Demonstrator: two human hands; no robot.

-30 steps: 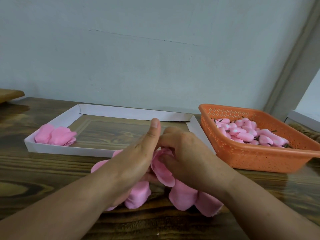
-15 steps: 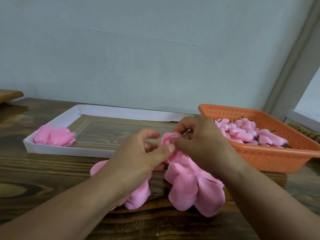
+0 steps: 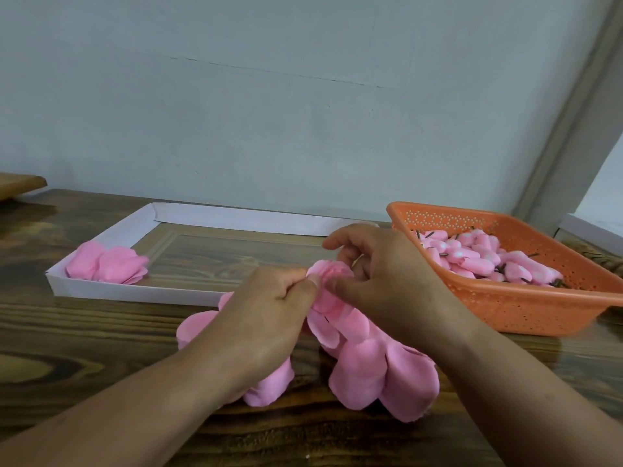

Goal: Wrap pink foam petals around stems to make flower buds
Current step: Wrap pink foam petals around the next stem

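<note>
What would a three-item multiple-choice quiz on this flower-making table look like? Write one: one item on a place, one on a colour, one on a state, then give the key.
1. Where does the orange basket stand?
A. To the right of the white tray
B. Inside the white tray
C. On the floor

2. What colour are the petals lying in the white tray?
A. Yellow
B. Pink
C. Blue

3. What are the hands doing?
A. Both lie flat on the table
B. Both pinch the pink bud between them
C. One reaches into the basket

Key:
1 A, it sits on the wooden table beside the tray's right end.
2 B, a pink heap fills the tray's left corner.
3 B, the left hand and right hand meet on the pink bud, fingertips closed on it.
</note>
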